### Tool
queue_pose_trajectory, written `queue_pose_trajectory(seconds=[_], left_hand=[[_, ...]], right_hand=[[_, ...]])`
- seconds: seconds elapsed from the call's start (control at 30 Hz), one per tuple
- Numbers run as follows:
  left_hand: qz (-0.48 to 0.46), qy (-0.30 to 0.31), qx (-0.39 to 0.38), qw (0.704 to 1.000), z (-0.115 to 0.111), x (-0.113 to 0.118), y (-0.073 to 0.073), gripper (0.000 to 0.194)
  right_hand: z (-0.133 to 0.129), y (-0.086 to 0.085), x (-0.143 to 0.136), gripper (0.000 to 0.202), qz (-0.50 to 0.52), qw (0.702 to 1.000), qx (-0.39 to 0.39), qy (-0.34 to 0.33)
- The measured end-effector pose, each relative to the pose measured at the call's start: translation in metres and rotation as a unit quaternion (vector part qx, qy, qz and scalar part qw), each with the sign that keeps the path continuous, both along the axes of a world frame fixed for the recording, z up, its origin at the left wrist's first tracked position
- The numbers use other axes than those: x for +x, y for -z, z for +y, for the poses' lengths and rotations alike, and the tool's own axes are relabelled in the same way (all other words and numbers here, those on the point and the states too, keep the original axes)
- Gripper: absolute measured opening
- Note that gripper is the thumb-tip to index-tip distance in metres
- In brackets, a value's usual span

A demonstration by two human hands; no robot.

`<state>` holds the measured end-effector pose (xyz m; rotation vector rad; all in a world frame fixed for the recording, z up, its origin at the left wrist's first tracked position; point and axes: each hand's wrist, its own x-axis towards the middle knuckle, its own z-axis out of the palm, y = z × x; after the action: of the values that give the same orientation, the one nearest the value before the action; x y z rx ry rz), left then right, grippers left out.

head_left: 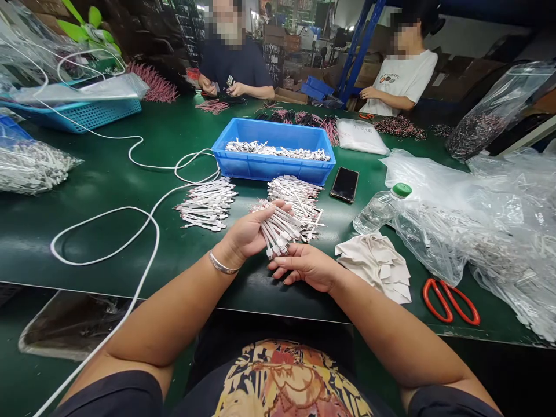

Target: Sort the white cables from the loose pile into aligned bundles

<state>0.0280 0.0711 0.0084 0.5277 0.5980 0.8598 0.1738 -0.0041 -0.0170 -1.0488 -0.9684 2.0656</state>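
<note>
A bundle of short white cables (pixel 281 229) with plug ends lies in my left hand (pixel 251 231), its thumb across the top and fingers around the far side. The plugs point down toward me. My right hand (pixel 306 266) is at the plug ends, palm turned inward and fingers loosely apart; whether it touches the plugs I cannot tell. Behind the bundle, a pile of similar cables (pixel 299 194) lies on the green table (pixel 130 237). Another cable pile (pixel 207 204) sits to the left. A blue bin (pixel 273 165) beyond them holds many small white pieces.
A long white cord (pixel 152 217) loops across the left side. To the right are a phone (pixel 344 185), a clear bottle (pixel 376 211), pale cloths (pixel 376 263), red-handled scissors (pixel 452 302) and plastic bags of cables (pixel 478 231). Two people work across the table.
</note>
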Motion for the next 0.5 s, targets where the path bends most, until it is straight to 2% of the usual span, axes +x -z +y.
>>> queue_pose_trajectory(seconds=[0.3,0.5], left_hand=[[-0.010,0.008,0.017,1.000,-0.0015,-0.0013,0.0001,0.021],[-0.016,0.011,0.012,1.000,-0.0024,-0.0006,-0.0024,0.023]], right_hand=[[0.0036,-0.0005,-0.0007,0.038,0.026,0.999,-0.017,0.036],[0.0049,0.0018,0.0003,0.028,-0.007,0.998,0.012,0.066]])
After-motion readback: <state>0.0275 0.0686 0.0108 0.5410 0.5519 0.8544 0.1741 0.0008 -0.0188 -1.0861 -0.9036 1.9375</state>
